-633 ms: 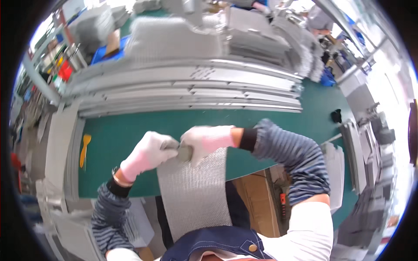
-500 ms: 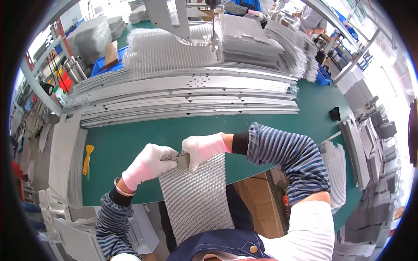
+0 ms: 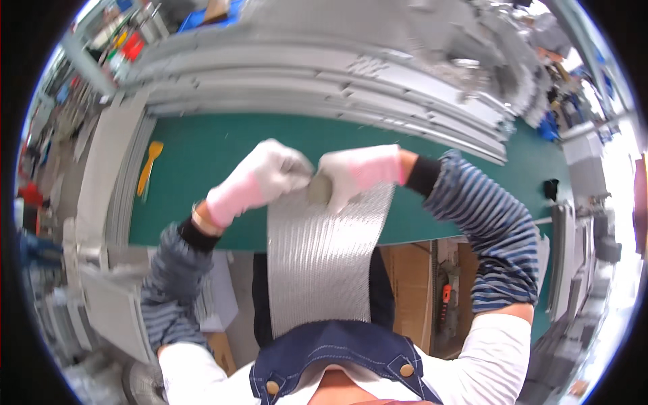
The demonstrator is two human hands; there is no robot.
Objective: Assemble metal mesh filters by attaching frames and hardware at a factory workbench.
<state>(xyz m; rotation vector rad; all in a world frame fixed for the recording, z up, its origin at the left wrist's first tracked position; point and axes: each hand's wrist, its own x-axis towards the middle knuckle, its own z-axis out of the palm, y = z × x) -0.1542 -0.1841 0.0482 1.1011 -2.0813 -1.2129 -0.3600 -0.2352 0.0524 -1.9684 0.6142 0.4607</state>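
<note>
A silvery ribbed mesh sheet hangs over the bench's near edge, reaching down to my lap. At its far end my right hand, in a white and pink glove, grips a small flat grey-green block. My left hand, gloved the same way, has its fingers pinched together at the sheet's far left corner, beside the block. Motion blur hides what lies between those fingers.
Long metal strips lie across the back of the green bench. A yellow scraper rests at the left, next to stacked pale panels. A small black object sits at the right. Below is a cardboard box.
The view has tilted downward, so the bench and hands appear higher. Both hands stay close together at the sheet's far end, the right still gripping the block.
</note>
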